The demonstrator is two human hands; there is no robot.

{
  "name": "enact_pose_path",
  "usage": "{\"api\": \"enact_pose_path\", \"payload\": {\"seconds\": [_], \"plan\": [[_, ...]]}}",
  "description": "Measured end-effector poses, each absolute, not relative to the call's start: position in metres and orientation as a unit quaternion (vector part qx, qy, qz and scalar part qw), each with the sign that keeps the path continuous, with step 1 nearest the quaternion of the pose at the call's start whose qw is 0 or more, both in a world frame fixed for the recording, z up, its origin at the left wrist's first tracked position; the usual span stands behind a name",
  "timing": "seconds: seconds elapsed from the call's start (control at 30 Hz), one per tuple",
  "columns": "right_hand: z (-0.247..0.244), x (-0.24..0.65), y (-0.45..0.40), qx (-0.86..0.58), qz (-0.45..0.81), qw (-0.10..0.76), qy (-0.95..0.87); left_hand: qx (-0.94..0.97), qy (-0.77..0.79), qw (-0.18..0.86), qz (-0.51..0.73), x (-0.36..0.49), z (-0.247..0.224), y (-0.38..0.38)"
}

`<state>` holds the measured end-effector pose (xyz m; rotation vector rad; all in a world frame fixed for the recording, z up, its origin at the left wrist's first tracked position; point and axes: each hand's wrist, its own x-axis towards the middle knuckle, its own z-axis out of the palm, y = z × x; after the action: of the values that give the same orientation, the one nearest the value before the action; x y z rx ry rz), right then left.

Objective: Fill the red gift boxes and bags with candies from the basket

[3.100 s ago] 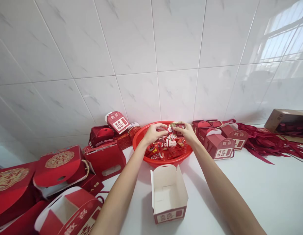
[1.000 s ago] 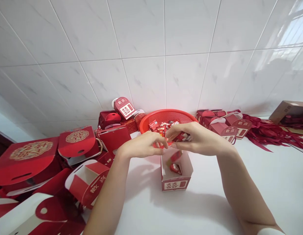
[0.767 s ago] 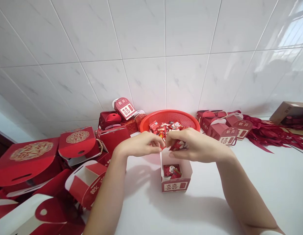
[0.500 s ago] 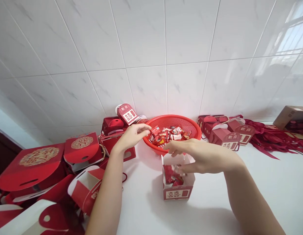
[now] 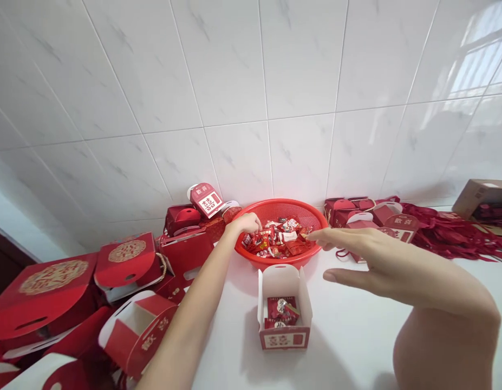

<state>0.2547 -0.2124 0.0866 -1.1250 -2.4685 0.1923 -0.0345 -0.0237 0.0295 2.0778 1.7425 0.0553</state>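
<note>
My left hand [image 5: 247, 223] reaches over the left rim of a red plastic basket [image 5: 251, 262], its fingers curled together at the wrapped candies [image 5: 287, 236]. Whatever is between those fingertips is too small to make out. My right hand [image 5: 358, 252] hovers by the basket's right front side, thumb spread from the straight fingers, holding nothing. In front of the basket a small red and white gift box [image 5: 285, 340] stands upright with its top unfolded. Inside it lie several dark red candy packets [image 5: 281, 307].
Red gift boxes [image 5: 126, 257] crowd the left side, some with rope handles and some unfolded, like the open box [image 5: 141, 330]. Smaller boxes [image 5: 358, 219] and dark red ribbons [image 5: 441, 233] lie to the right, near a cardboard box [image 5: 474, 197]. A tiled wall [image 5: 234, 151] rises behind.
My left hand has moved from above the rim down into the basket. My right hand has left the gift box and shifted right. The packets in the box now show clearly.
</note>
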Motion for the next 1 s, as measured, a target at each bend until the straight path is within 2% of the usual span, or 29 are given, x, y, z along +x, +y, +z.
{"api": "enact_pose_path", "payload": {"seconds": [0.2,0.27,0.37,0.5,0.57,0.63,0.77,0.83,0.9,1.0], "plan": [[0.087,0.26,-0.218,-0.371,0.09,0.205,-0.901,0.747,0.624,0.198,-0.118,-0.011,0.014,-0.014],[0.088,0.262,-0.219,-0.372,0.094,0.211,-0.899,0.737,0.631,0.216,-0.109,-0.004,0.006,-0.012],[0.087,0.266,-0.218,-0.379,0.086,0.223,-0.894,0.729,0.645,0.228,-0.016,-0.001,0.0,-0.009],[0.084,0.27,-0.216,-0.375,0.068,0.243,-0.892,0.69,0.623,0.293,0.222,-0.006,0.004,-0.006],[0.083,0.271,-0.214,-0.369,0.069,0.251,-0.892,0.658,0.607,0.33,0.3,-0.011,0.006,-0.008],[0.084,0.27,-0.214,-0.366,0.073,0.256,-0.892,0.666,0.612,0.334,0.266,-0.017,0.006,-0.011],[0.085,0.268,-0.214,-0.364,0.079,0.252,-0.893,0.736,0.58,0.348,-0.024,-0.028,-0.003,-0.019],[0.086,0.266,-0.214,-0.36,0.081,0.248,-0.896,0.745,0.566,0.328,-0.131,-0.03,-0.009,-0.022],[0.085,0.265,-0.213,-0.356,0.081,0.248,-0.897,0.748,0.574,0.299,-0.147,-0.031,-0.013,-0.025],[0.084,0.263,-0.211,-0.357,0.076,0.257,-0.895,0.772,0.597,0.217,-0.027,-0.03,-0.012,-0.026]]}}
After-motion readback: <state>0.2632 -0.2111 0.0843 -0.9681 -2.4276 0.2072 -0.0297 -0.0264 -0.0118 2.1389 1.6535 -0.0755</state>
